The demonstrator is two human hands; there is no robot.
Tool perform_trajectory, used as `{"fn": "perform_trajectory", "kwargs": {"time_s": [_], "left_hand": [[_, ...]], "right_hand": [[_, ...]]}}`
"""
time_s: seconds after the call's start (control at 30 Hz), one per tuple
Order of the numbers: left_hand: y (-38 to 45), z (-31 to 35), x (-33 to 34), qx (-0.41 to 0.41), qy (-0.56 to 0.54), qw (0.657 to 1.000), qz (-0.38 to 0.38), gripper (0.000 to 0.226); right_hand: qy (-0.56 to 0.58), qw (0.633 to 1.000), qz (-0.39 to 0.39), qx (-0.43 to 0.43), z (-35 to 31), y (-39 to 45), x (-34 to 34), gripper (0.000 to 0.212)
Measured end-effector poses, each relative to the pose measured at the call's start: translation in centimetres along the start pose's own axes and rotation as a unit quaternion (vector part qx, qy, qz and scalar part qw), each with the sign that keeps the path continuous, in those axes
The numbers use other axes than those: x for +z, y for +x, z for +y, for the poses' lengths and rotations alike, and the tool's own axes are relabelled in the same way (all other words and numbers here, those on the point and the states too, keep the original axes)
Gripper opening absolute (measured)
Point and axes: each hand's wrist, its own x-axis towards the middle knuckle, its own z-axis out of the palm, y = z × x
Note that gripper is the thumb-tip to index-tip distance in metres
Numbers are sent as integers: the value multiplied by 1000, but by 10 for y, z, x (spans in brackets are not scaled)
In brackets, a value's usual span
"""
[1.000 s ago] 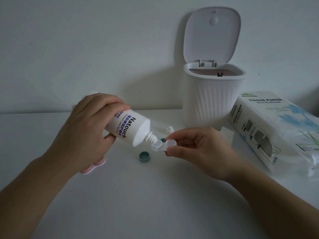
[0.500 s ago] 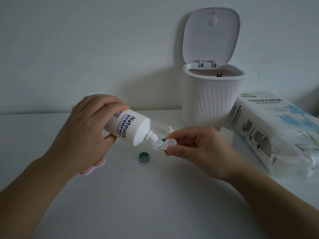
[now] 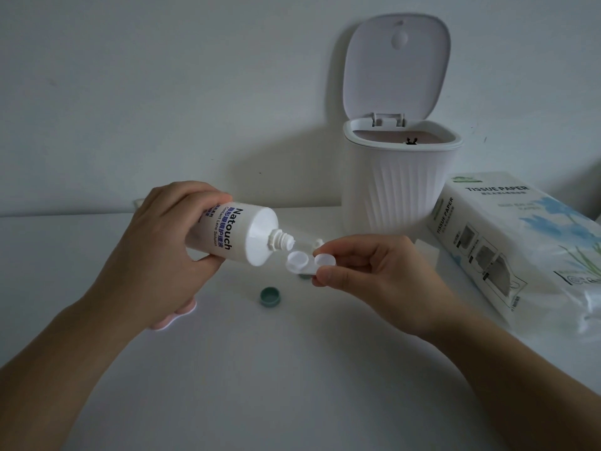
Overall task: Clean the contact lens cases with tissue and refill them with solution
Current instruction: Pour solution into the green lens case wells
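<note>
Left hand (image 3: 156, 252): grips tilted solution bottle (image 3: 232, 236), nozzle just above lens case (image 3: 307, 263)
Right hand (image 3: 377, 275): pinches lens case
Case wells: two, contents unclear
Green caps: one (image 3: 270, 296) below case

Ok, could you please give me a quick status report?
Left hand grips tilted white solution bottle. Right hand pinches open white plastic lens case. Nothing blocking.
</note>
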Motion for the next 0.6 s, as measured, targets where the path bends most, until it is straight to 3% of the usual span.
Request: {"fn": "perform_trajectory", "kwargs": {"time_s": [0.27, 0.6], "left_hand": [[-2, 4, 0, -19, -15, 1000, 2, 70], [0, 9, -3, 26, 20, 999, -17, 71]], "right_hand": [[-3, 1000, -7, -5, 1, 0, -1, 13], [-16, 1000, -11, 7, 3, 0, 0, 18]]}}
